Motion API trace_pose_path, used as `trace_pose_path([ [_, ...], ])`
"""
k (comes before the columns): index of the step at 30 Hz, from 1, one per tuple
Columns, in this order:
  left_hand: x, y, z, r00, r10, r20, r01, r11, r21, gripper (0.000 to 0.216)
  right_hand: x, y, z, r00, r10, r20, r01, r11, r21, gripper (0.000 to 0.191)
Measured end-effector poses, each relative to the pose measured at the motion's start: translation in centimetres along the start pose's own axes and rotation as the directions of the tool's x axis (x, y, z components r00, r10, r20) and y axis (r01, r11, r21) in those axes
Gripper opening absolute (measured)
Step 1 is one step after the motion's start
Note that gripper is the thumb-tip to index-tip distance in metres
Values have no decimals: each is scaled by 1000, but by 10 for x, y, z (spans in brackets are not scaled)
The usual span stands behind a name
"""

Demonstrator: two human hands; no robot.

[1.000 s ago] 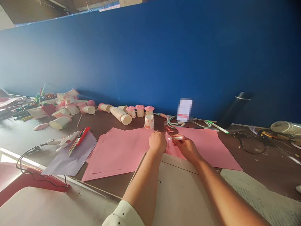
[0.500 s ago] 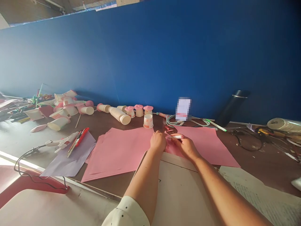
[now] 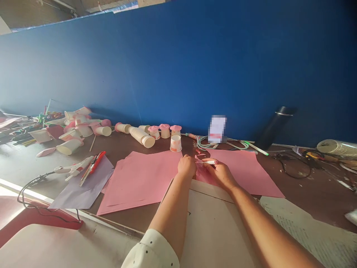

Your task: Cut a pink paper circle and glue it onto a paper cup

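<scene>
In the head view, the right hand (image 3: 216,171) is clamping its fingers on a slim white marker pen (image 3: 211,162) over pink paper (image 3: 205,177) on the dark brown worktop (image 3: 305,191). The left hand (image 3: 186,165) is curling just left of it; I cannot tell whether its fingers are gripping. Farther left, white paper cups (image 3: 139,137) are lying nested inside one another; at far right, a clear plastic sleeve (image 3: 338,147) is holding more. A near-right sheet (image 3: 302,225) is showing unreadable print.

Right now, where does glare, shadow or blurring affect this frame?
Head view: pale glare whitens the tabletop at left; head view: a soft shadow darkens the blue panel beside the piled cups; head view: pixelation masks the white rectangle; head view: the pen shows little motion blur.
</scene>
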State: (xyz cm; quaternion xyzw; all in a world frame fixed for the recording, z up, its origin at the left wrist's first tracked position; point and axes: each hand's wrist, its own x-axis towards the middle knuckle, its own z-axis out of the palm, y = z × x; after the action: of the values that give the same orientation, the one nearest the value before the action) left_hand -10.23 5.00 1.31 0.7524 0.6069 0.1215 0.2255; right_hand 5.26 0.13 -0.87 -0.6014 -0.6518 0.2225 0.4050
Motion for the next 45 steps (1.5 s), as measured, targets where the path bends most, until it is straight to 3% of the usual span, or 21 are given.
trace_pose_path([
  [13, -3, -2, 0, 1000, 18, 1, -18, 998, 52, 38, 0, -1, -1, 1000, 4, 19, -4, 1000, -14, 26],
  [24, -5, -8, -3, 989, 133, 66, -141, 980, 138, 44, -4, -7, -4, 999, 3, 34, -4, 1000, 11, 28],
  [45, -7, -7, -4, 986, 155, 58, -162, 976, 144, 40, -4, -2, -6, 999, 7, 54, -4, 999, -46, 29],
])
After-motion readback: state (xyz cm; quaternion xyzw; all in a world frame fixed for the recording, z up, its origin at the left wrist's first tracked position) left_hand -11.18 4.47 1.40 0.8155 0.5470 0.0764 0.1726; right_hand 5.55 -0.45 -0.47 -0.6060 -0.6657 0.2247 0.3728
